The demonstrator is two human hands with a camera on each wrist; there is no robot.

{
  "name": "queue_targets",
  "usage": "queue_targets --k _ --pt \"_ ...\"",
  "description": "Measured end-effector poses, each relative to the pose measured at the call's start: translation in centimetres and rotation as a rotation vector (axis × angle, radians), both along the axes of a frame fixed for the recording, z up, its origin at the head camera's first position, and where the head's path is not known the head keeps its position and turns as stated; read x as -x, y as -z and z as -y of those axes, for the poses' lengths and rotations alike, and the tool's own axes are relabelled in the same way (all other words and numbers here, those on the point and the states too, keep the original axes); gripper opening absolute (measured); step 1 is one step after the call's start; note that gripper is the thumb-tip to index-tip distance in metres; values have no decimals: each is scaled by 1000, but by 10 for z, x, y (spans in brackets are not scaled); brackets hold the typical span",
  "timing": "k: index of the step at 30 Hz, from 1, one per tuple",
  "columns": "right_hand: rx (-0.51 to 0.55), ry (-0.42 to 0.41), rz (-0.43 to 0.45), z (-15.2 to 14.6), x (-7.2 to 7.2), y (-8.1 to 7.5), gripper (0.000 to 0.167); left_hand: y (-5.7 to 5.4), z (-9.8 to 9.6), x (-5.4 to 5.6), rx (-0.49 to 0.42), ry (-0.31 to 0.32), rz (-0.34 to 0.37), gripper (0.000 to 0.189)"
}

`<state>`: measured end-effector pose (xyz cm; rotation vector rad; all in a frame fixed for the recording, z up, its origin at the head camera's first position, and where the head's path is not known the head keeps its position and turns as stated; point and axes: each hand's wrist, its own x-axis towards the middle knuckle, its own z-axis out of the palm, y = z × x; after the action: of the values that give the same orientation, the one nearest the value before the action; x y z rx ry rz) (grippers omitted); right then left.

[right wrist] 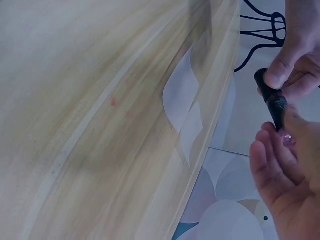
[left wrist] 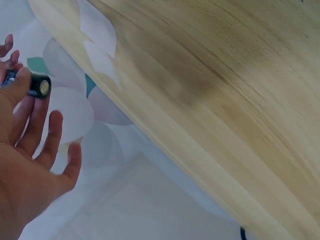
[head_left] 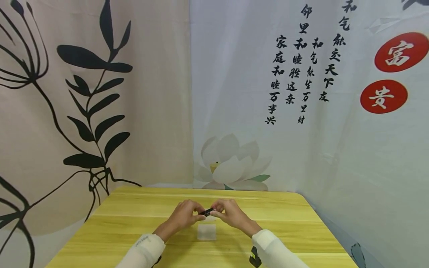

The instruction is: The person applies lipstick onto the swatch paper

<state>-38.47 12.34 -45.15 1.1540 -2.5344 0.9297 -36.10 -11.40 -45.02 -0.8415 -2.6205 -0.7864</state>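
Both hands meet over the far half of the table, with a small black tube shaped like a lipstick (head_left: 207, 212) between them. My left hand (head_left: 186, 215) pinches one end between thumb and fingers; in the left wrist view its other fingers spread loosely. A round, pale gold end face shows on the tube (left wrist: 42, 86) there. From the other side my right hand (head_left: 231, 214) pinches the opposite end. In the right wrist view the tube (right wrist: 276, 107) is tilted, with a seam near its middle and a pinkish clear bit at the right hand's fingers.
White paper (head_left: 206, 232) lies flat on the wooden table (head_left: 134, 219) below the hands, with another white piece (head_left: 210, 219) just behind it. A small red mark (right wrist: 114, 102) shows on the tabletop. Printed cloth (head_left: 231, 93) hangs behind the table's far edge.
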Motion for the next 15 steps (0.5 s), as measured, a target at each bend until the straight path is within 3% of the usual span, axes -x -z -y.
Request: queue_targets --k 7,11,15 --pt "48 60 27 -12 -1 -1 18 6 14 -4 28 -30 -54 9" --pt "107 53 8 -22 0 -3 25 11 23 -3 21 -49 -41 10" --pt "132 129 -22 -35 3 -7 29 12 27 -2 -16 -94 -6 12"
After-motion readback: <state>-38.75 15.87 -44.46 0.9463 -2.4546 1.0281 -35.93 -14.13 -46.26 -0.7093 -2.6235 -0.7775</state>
